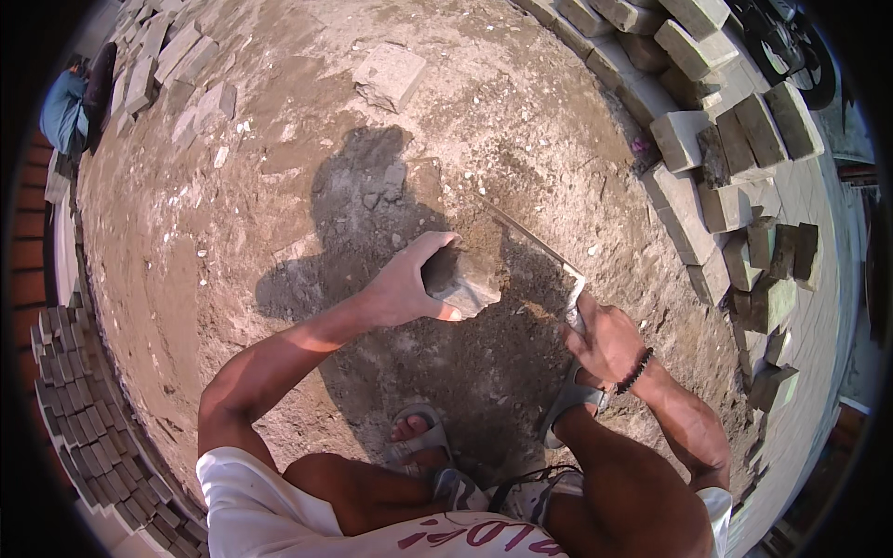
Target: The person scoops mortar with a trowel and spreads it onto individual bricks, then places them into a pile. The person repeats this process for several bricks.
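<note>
My left hand (407, 286) grips a grey paving brick (469, 294) above the dirt, thumb and fingers spread around its sides. The brick is tilted, with one dark face in shade and a rough, pale lower edge in the sun. In my right hand (609, 344), which wears a dark beaded bracelet, is a trowel (533, 237). Its long thin blade shows nearly edge-on and points away to the upper left, past the brick, with a gap between them. Fingers are wrapped round the pale handle.
Stacked paving bricks (684, 139) line the right side, and more bricks (88, 400) are piled at the lower left. A broken block (389, 76) lies on the dirt ahead. A person in blue (65, 116) crouches at the far left. My sandalled feet (419, 437) are close below.
</note>
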Action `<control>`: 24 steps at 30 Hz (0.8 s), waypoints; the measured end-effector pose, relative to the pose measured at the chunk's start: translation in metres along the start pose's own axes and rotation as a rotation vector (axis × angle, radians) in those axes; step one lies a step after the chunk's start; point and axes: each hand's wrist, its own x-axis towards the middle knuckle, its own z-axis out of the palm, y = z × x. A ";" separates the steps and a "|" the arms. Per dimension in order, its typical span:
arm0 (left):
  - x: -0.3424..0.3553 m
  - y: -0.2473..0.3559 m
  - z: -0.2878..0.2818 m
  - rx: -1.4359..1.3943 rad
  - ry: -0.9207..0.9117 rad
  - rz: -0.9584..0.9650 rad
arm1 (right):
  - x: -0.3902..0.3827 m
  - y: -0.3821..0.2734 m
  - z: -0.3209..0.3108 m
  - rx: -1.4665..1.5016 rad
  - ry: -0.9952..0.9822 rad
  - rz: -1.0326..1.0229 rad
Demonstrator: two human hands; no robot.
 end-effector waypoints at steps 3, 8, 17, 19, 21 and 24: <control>0.000 0.011 -0.001 -0.040 -0.014 -0.057 | -0.019 -0.013 0.012 0.000 0.050 -0.244; 0.005 -0.001 -0.003 -0.443 -0.121 -0.012 | 0.010 0.008 0.001 0.055 -0.118 0.133; 0.011 -0.025 -0.003 -1.512 -0.230 -0.159 | -0.013 0.004 0.024 0.337 0.207 -0.014; 0.023 -0.029 -0.004 -1.459 -0.422 0.065 | -0.015 -0.004 0.024 0.376 0.180 0.037; 0.028 -0.029 0.001 -1.477 -0.401 0.133 | -0.015 -0.014 0.025 0.556 0.145 0.102; 0.030 -0.010 0.007 -1.619 -0.198 -0.011 | -0.015 -0.024 0.029 0.889 0.085 0.192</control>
